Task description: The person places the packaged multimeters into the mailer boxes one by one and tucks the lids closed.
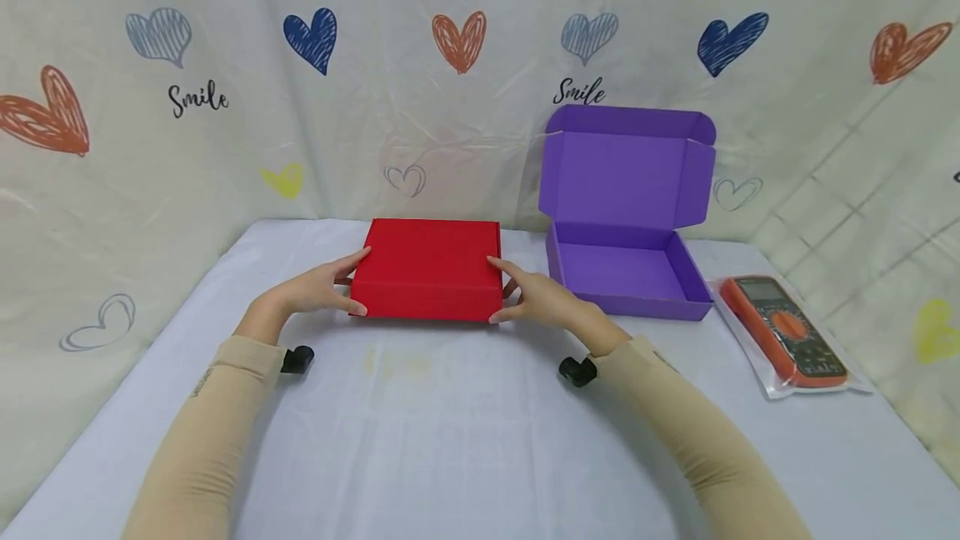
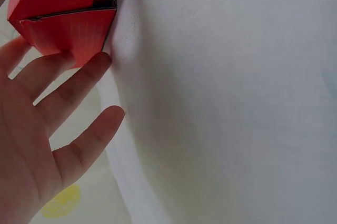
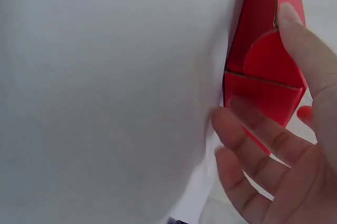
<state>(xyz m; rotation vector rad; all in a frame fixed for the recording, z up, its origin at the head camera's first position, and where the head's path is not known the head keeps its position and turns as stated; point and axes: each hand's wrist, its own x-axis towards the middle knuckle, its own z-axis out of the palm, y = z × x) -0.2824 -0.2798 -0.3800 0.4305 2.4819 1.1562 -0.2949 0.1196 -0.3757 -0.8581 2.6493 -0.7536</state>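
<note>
A red cardboard box (image 1: 426, 261) with its lid down sits on the white-covered table, between two hands. My left hand (image 1: 322, 288) holds its left end, thumb at the front corner and index finger at the top edge. In the left wrist view, the other fingers (image 2: 73, 90) spread at the end wall, and the little finger stands off it. My right hand (image 1: 536, 294) holds the right end the same way. The right wrist view shows the thumb (image 3: 303, 40) over the front edge and several fingertips beside the end wall. A curved flap edge shows on the box there.
A purple box (image 1: 633, 307) stands right of the red one, its lid raised toward the patterned curtain (image 1: 495, 132) behind. An orange multimeter (image 1: 787, 332) in a clear bag lies at the table's right. Dark wrist-worn devices (image 1: 577, 372) hang below both wrists.
</note>
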